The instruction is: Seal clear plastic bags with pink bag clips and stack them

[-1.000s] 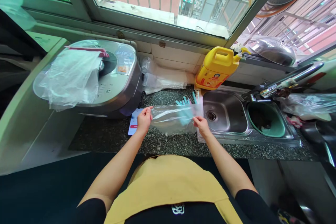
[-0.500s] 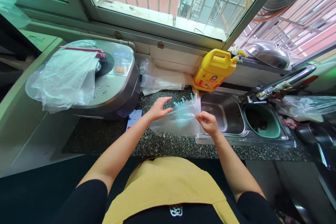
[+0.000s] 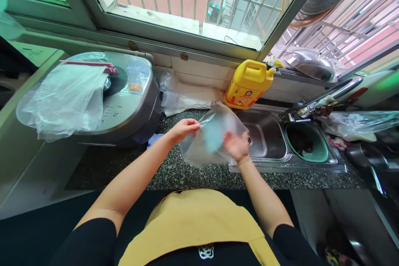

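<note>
A clear plastic bag (image 3: 199, 151) is held up over the dark speckled counter, its upper corner raised. My left hand (image 3: 187, 128) pinches the bag's left edge between thumb and fingertips. On the bag's right side is my right hand (image 3: 236, 145), palm partly turned up. Its fingers are smeared by motion and partly overlap the film, so I cannot tell their grip. A blurred light-blue shape (image 3: 214, 133) shows through the plastic; whether it lies inside or behind is unclear.
A rice cooker (image 3: 131, 110) with a stack of plastic bags (image 3: 70, 95) on its lid stands left. More plastic packaging (image 3: 190, 95) lies by the wall. A yellow jug (image 3: 247, 87) stands behind the sink (image 3: 271, 133), which holds a green basin (image 3: 321, 147). A phone (image 3: 153, 139) is partly covered.
My left hand has closed from spread fingers onto the bag's edge. My right hand has turned over and shifted slightly left. The bag is lifted and hides the teal tips seen earlier behind it.
</note>
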`<control>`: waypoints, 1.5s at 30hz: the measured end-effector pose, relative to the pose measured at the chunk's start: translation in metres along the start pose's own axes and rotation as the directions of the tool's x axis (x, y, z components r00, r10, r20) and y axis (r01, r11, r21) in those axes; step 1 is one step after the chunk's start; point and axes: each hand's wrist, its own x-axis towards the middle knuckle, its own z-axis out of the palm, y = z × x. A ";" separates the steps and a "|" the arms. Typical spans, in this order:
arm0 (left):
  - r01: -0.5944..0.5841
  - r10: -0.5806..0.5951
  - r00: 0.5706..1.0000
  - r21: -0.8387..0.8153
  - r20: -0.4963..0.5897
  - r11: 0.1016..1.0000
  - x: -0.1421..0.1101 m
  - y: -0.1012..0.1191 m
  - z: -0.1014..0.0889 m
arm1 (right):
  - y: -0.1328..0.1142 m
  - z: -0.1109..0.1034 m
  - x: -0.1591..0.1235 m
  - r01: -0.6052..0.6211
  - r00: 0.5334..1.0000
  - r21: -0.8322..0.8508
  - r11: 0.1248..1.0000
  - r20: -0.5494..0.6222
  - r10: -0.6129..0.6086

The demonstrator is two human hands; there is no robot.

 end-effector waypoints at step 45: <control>-0.497 0.531 0.706 0.862 0.469 -0.100 -0.102 0.023 0.092 | 0.036 0.116 0.028 0.058 0.739 -0.459 0.886 0.616 0.271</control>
